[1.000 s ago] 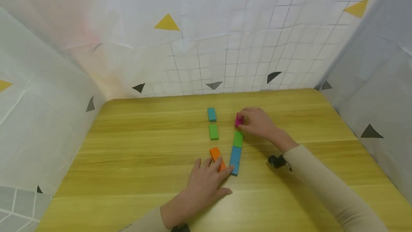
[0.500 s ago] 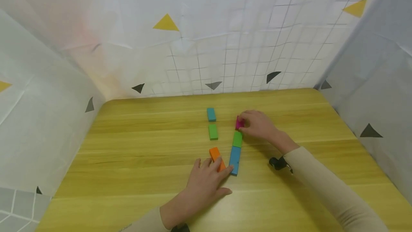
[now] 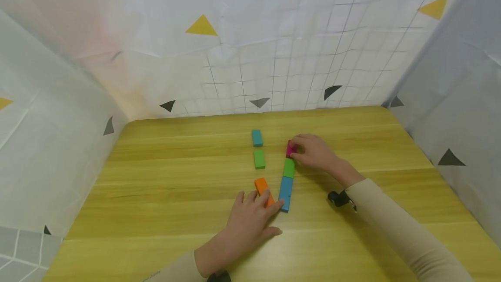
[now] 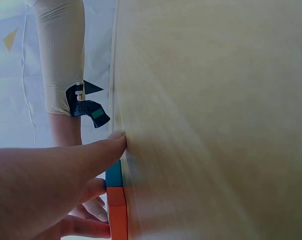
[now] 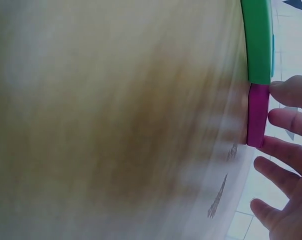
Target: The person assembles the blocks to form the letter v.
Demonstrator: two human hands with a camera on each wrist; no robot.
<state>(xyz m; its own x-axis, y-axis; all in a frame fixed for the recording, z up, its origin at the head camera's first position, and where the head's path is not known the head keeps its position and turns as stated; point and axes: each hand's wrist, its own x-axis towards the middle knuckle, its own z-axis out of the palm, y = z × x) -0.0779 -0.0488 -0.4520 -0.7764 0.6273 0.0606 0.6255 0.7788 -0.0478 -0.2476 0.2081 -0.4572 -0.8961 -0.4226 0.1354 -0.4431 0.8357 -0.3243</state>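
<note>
My right hand [image 3: 315,151] holds a small magenta block [image 3: 289,149] between its thumb and fingertips. In the right wrist view the magenta block [image 5: 257,115] meets the end of a green block [image 5: 258,42], with the thumb right at the joint. Toward me, the green block [image 3: 288,168] is followed by a longer blue block [image 3: 286,190], all in one line. My left hand [image 3: 247,221] lies with its fingers spread, one fingertip on the near part of the blue block and others on an orange block [image 3: 261,184]. The orange block slants toward the blue one's near end.
Left of the line, a teal block [image 3: 256,138] and a second green block [image 3: 259,159] lie apart from each other on the wooden table [image 3: 176,177]. White sheets with coloured triangles [image 3: 202,25] stand behind and at both sides.
My right hand has brought the magenta block slightly toward me, up to the green block's far end. My left hand has stayed in place on the orange and blue blocks.
</note>
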